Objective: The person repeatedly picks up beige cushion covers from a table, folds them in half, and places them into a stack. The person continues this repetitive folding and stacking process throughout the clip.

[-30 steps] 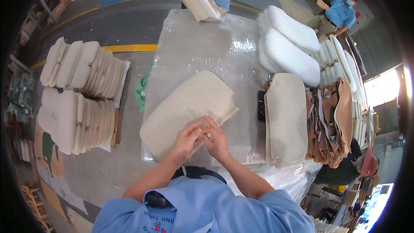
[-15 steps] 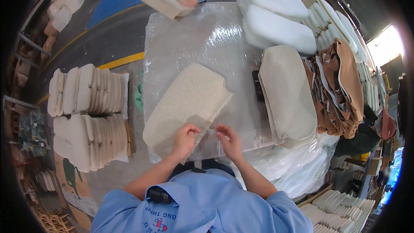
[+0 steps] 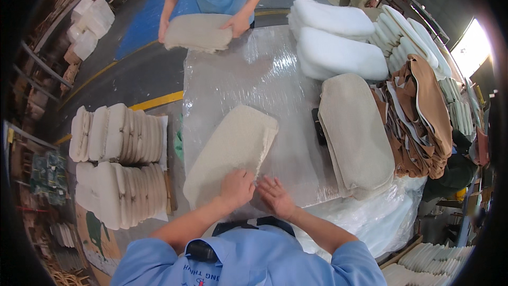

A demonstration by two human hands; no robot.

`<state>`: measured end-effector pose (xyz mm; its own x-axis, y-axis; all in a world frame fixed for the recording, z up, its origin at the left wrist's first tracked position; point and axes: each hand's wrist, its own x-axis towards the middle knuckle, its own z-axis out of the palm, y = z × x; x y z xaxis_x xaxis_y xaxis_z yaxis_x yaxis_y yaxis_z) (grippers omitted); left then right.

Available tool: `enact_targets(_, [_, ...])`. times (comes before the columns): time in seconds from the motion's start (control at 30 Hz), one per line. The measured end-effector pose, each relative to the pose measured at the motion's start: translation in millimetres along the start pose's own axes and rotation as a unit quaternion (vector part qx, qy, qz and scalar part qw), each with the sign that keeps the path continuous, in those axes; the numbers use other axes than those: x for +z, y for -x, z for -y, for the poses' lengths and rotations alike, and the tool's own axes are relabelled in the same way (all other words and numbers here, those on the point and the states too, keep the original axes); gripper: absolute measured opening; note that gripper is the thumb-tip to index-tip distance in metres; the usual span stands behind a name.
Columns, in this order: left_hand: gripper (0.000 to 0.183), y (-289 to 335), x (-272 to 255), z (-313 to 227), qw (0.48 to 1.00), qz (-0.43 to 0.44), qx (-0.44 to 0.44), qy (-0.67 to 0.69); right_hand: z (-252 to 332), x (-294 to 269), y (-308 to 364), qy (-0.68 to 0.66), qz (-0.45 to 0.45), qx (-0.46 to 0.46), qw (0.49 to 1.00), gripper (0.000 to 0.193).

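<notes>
A beige fabric-covered cushion (image 3: 230, 145) lies slantwise on the plastic-wrapped table in front of me, with an uneven seam down its right side. My left hand (image 3: 238, 186) is curled closed over the near part of that seam, gripping the cushion's edge. Close beside it, my right hand (image 3: 274, 197) has its fingers stretched out, their tips near the same edge. Whether the right fingertips touch the fabric is hard to see. To the right rests a stack of flat beige covers (image 3: 354, 135), partly over a small black object (image 3: 318, 126).
Across the table (image 3: 243, 82), a co-worker holds another beige cushion (image 3: 198, 32). White padding blocks (image 3: 341, 53) and brown fabric pieces (image 3: 418, 122) line the right side. Stacked finished-looking cushions (image 3: 121, 164) stand left. Clear plastic sheeting (image 3: 365, 214) hangs at the near right.
My right hand has come closer to my left, and the cushion's flared right edge now sits closer in. The co-worker's cushion has gone from tilted to level near the table's far edge.
</notes>
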<state>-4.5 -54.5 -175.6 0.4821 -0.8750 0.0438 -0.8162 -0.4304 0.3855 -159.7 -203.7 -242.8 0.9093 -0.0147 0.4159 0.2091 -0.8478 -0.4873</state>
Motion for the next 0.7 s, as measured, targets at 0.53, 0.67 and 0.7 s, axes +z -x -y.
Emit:
enact_targets(0.53, [0.010, -40, -24, 19, 0.989, -0.011, 0.103, 0.105, -73, 59, -107, -0.237, 0.154, -0.016, 0.959, 0.056])
enact_targets(0.67, [0.033, -88, -34, 112, 0.988, -0.112, -0.059, 0.091, -72, 65, -127, -0.376, 0.185, 0.123, 0.900, 0.056])
enact_targets(0.7, [0.041, -88, -26, 123, 0.991, -0.094, -0.071, 0.059, -72, 67, -130, -0.412, 0.185, 0.160, 0.878, 0.056])
